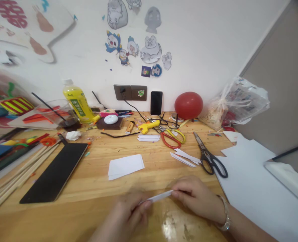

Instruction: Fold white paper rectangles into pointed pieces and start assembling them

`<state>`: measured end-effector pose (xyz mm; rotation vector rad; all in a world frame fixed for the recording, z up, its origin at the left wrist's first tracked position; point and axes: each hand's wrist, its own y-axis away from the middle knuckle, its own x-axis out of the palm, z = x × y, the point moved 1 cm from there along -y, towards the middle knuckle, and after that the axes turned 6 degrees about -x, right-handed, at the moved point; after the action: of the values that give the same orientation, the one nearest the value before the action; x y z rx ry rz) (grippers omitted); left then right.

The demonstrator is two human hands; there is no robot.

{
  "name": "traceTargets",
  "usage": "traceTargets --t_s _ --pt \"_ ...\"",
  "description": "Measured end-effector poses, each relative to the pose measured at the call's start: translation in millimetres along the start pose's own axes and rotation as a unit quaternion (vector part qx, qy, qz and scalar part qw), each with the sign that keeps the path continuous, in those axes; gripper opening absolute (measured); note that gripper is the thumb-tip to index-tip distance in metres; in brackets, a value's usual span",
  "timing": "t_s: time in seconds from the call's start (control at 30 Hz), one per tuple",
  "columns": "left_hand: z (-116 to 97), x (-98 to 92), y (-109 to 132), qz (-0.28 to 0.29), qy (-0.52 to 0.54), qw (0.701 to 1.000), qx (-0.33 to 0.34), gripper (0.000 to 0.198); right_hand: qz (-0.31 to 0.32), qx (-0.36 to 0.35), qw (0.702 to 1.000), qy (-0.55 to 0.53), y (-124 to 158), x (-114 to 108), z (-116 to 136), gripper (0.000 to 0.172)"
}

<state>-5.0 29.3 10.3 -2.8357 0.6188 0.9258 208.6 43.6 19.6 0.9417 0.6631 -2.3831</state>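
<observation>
Near the front edge of the wooden table [93, 174], my left hand [125, 216] and my right hand [196, 198] each pinch one end of a narrow folded strip of white paper [160, 196]. Both hands have their fingers closed on it, and both are a little blurred. A small stack of folded white paper [125, 166] lies just beyond my hands. Black-handled scissors [209, 156] lie to the right, with loose white paper offcuts [185, 157] beside them.
A large white sheet [250, 181] covers the right of the table. A black tablet [57, 171] and wooden sticks [15, 179] lie at the left. Red-and-yellow scissors [173, 137], a yellow bottle [77, 101], a red balloon [188, 105] and a plastic bag [239, 101] crowd the back.
</observation>
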Motion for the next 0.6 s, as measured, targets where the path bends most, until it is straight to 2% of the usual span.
traceTargets --t_s 0.13,0.3,0.43,0.6 --pt "7 -1.4 -5 0.011 0.087 0.995 -0.039 0.034 -0.035 0.032 0.999 0.002 1 -2 -5 0.047" --pt "16 -1.9 -5 -0.042 0.101 0.992 -0.06 0.033 -0.061 0.046 0.997 -0.02 1 -5 -7 0.037" --pt "7 -8.8 -2 -0.072 0.012 0.997 -0.02 0.028 -0.056 0.034 0.998 -0.02 1 -6 -9 0.035" --pt "-5 -14.3 3 -0.093 -0.084 0.988 0.088 0.031 -0.038 0.012 0.999 -0.016 2 -4 -10 0.033"
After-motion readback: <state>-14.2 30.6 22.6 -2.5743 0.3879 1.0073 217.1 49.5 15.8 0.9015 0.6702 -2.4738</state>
